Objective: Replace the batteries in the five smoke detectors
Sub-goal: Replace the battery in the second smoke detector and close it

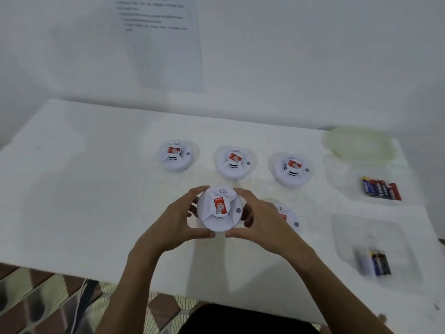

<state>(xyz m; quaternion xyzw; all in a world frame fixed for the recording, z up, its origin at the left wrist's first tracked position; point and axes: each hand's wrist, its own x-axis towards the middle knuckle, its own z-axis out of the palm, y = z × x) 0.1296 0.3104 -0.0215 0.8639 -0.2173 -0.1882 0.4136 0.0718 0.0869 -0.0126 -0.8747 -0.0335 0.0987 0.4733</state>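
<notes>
A white round smoke detector [219, 209] with a red sticker is held above the table between both hands. My left hand [179, 218] grips its left rim with curled fingers and thumb. My right hand [258, 219] grips its right rim the same way. Three more detectors stand in a row behind: the left detector [175, 155], the middle detector [234, 162] and the right detector [292, 169]. A fifth detector [290, 219] lies partly hidden behind my right hand. Batteries [381, 188] lie in a clear tray at the right; more batteries [380, 263] lie in a nearer tray.
The white table [84, 189] stands against a white wall with a printed sheet [159, 42] on it. A clear lidded container [358, 145] sits at the back right. The near clear tray [349, 232] is by the right edge. Patterned floor tiles [36, 297] show below the table's front edge.
</notes>
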